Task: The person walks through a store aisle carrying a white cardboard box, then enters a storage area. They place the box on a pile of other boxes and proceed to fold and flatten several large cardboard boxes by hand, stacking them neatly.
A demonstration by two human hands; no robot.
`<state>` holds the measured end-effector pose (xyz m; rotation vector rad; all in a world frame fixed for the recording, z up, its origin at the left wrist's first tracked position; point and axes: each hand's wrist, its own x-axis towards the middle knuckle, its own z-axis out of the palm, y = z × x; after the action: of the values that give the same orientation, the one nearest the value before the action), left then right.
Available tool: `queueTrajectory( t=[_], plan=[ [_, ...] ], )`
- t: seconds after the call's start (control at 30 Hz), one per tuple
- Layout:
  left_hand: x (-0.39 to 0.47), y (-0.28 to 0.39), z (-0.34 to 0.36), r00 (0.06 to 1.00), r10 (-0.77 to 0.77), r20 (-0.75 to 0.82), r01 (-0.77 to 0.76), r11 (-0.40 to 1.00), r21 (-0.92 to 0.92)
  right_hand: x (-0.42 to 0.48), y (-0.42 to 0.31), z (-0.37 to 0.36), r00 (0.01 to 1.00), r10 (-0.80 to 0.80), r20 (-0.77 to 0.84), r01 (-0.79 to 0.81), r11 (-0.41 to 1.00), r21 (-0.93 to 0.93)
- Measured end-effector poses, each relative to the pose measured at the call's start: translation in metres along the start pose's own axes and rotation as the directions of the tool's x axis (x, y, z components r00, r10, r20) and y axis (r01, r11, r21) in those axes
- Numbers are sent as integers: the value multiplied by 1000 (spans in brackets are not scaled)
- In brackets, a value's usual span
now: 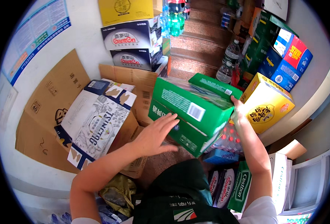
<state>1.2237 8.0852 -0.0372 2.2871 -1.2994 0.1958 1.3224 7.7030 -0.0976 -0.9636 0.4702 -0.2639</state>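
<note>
A green printed cardboard carton point(187, 109) is held up tilted in front of me. One flap of it stands open, and clear plastic film point(193, 86) shows in the opening. My right hand point(238, 109) grips the carton's right edge, thumb over the rim; the other fingers are mostly hidden. Across its lower left side lies my left hand point(155, 135), fingers extended and thumb apart; whether the fingertips press on the cardboard I cannot tell. To the left, a flattened white and navy Tsingtao carton point(98, 120) leans on large brown cardboard sheets point(46, 112).
Ganten cartons point(127, 39) are stacked at back left beside stone steps point(200, 42). Along the right stand water bottles point(225, 72), a yellow carton point(265, 106) and blue cartons point(282, 65). A green Cestbon carton point(240, 186) is below my right forearm. An olive-coloured bag point(118, 193) lies at lower left.
</note>
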Motion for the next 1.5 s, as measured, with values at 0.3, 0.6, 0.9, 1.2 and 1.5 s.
queueTrajectory(
  t=[0.3,0.6,0.9,1.2,1.5],
  plan=[
    [-45,23,-17,988,80,-129,-45,966,254,-57,53,20,900,326,291,-310,945,-99],
    [-74,40,6,995,-43,94,45,999,-19,-60,87,23,949,284,135,-259,950,-176],
    [-90,69,14,937,-88,339,85,996,24,-100,125,-11,835,548,55,-541,835,-99],
    [-109,91,64,778,-145,612,282,950,-134,-150,101,-35,735,-215,644,661,12,-750],
    [-104,88,97,785,-189,590,373,904,-207,-249,134,87,389,700,598,912,-200,-359]
  ],
)
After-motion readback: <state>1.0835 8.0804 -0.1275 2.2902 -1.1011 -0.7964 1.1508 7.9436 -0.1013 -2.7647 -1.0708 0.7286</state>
